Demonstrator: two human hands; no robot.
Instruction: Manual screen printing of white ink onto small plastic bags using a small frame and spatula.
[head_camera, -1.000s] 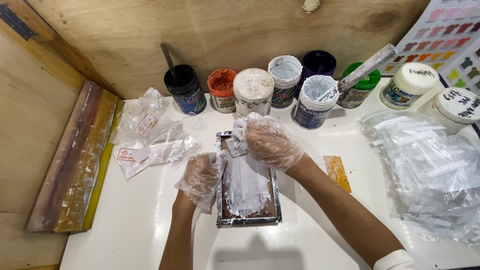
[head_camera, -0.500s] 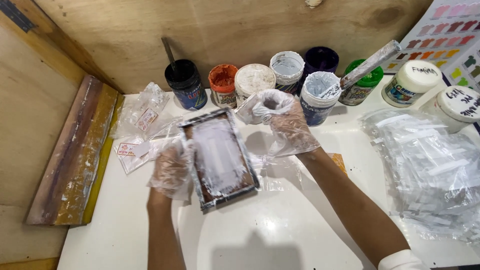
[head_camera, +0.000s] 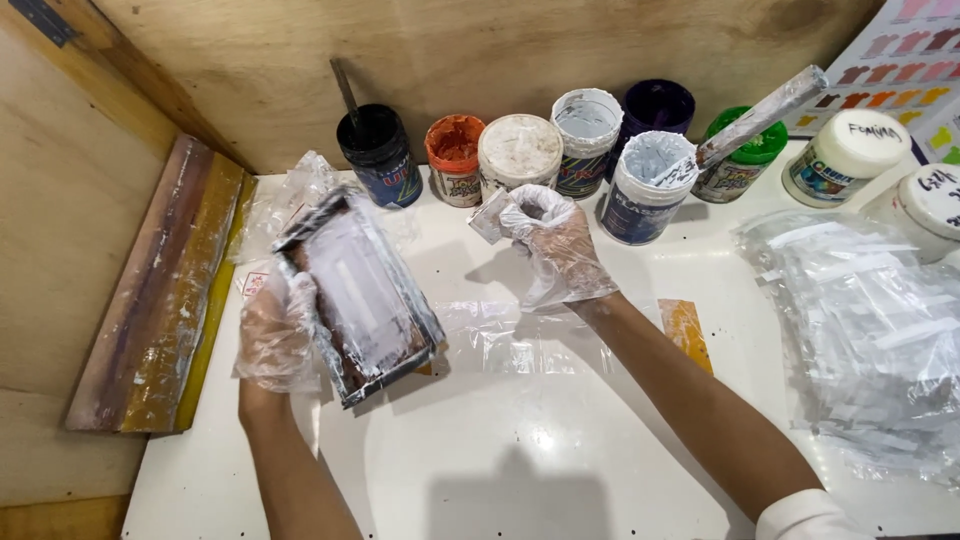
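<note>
My left hand (head_camera: 275, 335), in a thin clear plastic glove, grips the near left edge of a small rectangular printing frame (head_camera: 360, 290) smeared with white ink and holds it tilted above the white table (head_camera: 540, 450). My right hand (head_camera: 555, 245), also gloved, pinches a small white-smeared scraper (head_camera: 490, 215) just in front of the paint jars. A clear plastic bag (head_camera: 505, 335) lies flat on the table between my hands, under where the frame is raised.
A row of open paint jars (head_camera: 520, 150) stands along the wooden back wall, one white jar (head_camera: 650, 185) with a stick in it. A heap of clear bags (head_camera: 870, 320) lies right. More bags (head_camera: 290, 200) and a long squeegee (head_camera: 160, 300) lie left.
My left hand lifted the frame off the bag and swung it up and to the left. My right hand moved away from the frame toward the jars with the scraper.
</note>
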